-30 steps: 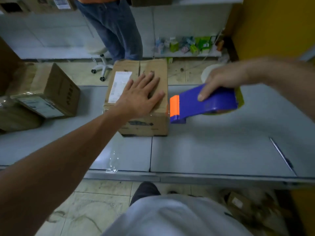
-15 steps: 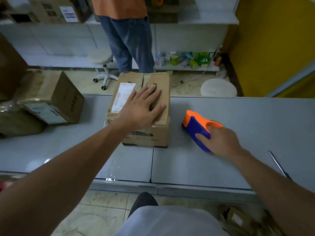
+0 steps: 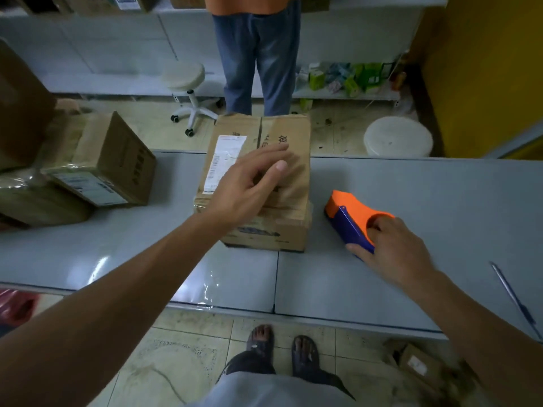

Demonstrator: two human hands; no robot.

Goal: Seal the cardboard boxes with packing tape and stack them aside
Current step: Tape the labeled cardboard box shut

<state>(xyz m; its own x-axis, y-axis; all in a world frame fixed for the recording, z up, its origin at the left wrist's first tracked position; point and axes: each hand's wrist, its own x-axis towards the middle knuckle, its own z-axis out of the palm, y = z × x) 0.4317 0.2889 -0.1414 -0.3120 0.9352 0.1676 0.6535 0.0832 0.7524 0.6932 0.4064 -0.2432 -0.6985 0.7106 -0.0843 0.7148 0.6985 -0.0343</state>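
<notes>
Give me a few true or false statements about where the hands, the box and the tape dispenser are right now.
1. The tape dispenser lies on the table, right of the box. True.
2. The right hand presses on the box. False: it holds the tape dispenser.
3. The left hand is over the box's top, fingers open. True.
4. The pen lies on the box. False: it lies on the table, far right.
</notes>
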